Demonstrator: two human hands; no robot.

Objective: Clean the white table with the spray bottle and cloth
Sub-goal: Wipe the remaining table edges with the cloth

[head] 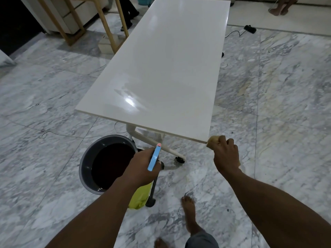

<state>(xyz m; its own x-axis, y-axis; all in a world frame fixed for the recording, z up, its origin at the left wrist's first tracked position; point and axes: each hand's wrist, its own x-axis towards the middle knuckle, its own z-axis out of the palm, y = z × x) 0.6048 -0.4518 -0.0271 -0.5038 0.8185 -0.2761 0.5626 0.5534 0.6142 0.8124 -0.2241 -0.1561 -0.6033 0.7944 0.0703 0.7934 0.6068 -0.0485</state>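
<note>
Tan cloth [213, 140] in right hand's [226, 156] grip

Both arms reach forward, left hand [141, 169] and right hand [226, 154] each clenched.

Dim, cool indoor light across the whole view. A bright patch of glare sits on the near half of the white table [161, 72], with streaky sheen fanning out beside it, and fainter reflections run toward the far end. The marble floor [268, 86] reads grey and flat, shadows soft and weak. The top-left corner drops to near black. Wide-angle bending curves the straight lines at the edges. Detail is soft throughout, with slight smearing on the forearms low in the view.
</note>
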